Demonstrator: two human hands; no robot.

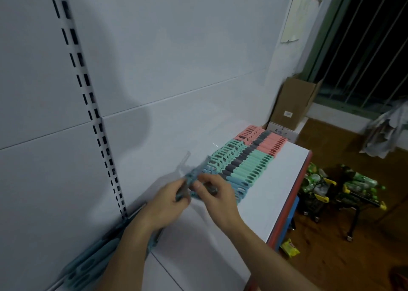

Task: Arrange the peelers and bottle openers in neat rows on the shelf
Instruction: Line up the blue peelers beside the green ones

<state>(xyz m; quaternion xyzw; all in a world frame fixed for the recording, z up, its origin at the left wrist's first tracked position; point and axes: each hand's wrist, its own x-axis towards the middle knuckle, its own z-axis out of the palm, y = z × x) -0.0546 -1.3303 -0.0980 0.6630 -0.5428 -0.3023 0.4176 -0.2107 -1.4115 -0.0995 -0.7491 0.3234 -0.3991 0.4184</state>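
A neat row of peelers lies on the white shelf (pixel 260 204) against the back panel: pink ones (pixel 272 144) at the far end, mint green ones (pixel 249 167) in the middle, blue ones (pixel 239 190) nearest. At the near end of the row my left hand (pixel 166 199) and my right hand (pixel 213 193) both hold a blue peeler (pixel 190 180), fingers curled round it; it is blurred. More blue peelers (pixel 92 264) lie loosely at the lower left, partly hidden under my left forearm.
A slotted upright (pixel 88 92) runs down the back panel. The shelf has a red front edge (pixel 293 200). Cardboard boxes (pixel 293 103) stand past the shelf's far end. On the wooden floor to the right are small carts with green packets (pixel 344 187).
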